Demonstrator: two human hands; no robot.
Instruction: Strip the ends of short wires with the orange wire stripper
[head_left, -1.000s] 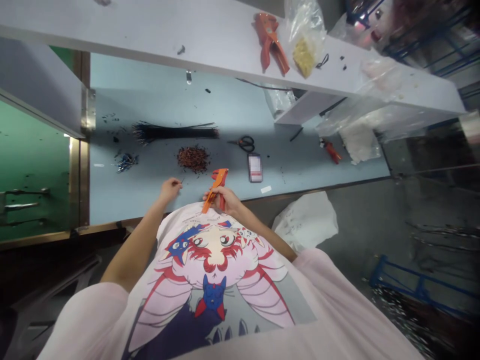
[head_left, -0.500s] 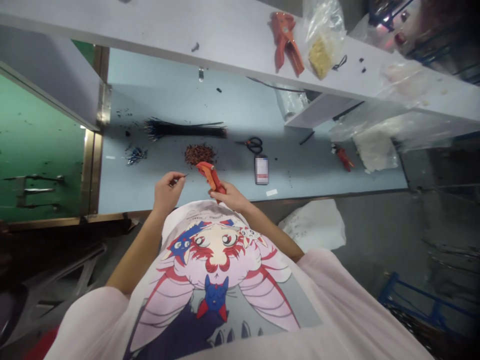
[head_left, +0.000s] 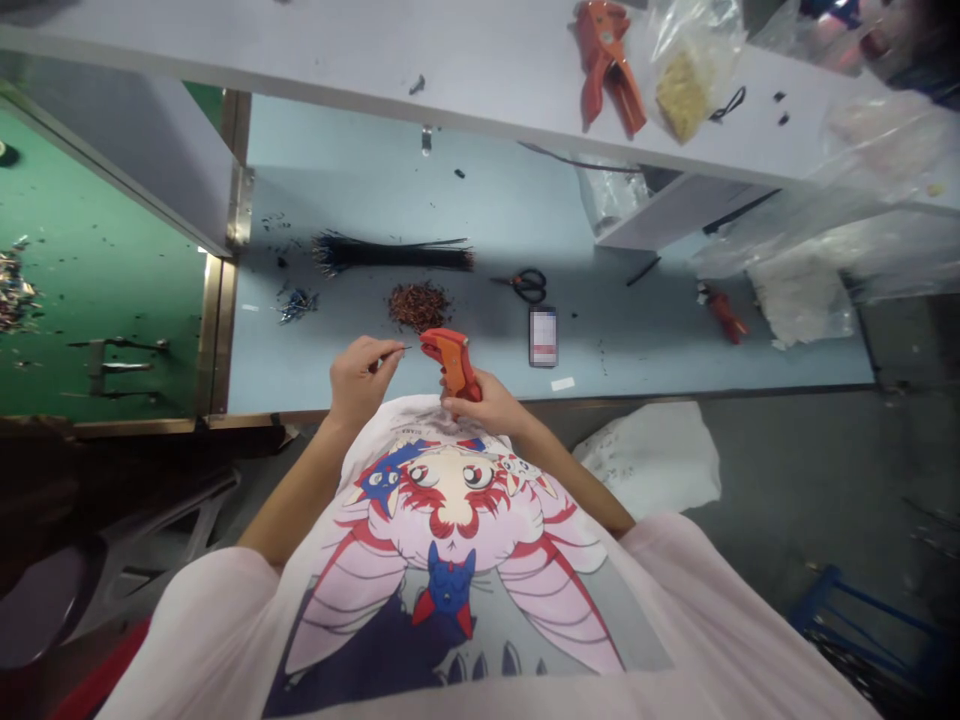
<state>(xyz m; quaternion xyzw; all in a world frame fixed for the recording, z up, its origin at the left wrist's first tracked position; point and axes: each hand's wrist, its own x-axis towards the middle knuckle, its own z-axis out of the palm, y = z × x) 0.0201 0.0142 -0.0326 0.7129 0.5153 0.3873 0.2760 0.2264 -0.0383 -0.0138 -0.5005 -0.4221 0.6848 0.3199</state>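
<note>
The orange tool [head_left: 452, 362] is smooth, shiny plastic. The bench top [head_left: 622, 350] is flat, pale blue and not shiny. The bag [head_left: 694, 60] is thin, clear, shiny plastic. The shirt [head_left: 450, 520] is soft cloth. The strip [head_left: 216, 340] along the bench edge is shiny metal.

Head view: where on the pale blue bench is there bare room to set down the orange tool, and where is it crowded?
Bare room lies behind the black wire bundle, below the white shelf, and between the phone and the small red tool. It is crowded around the red-brown clippings, scissors, left hand and right hand.
</note>
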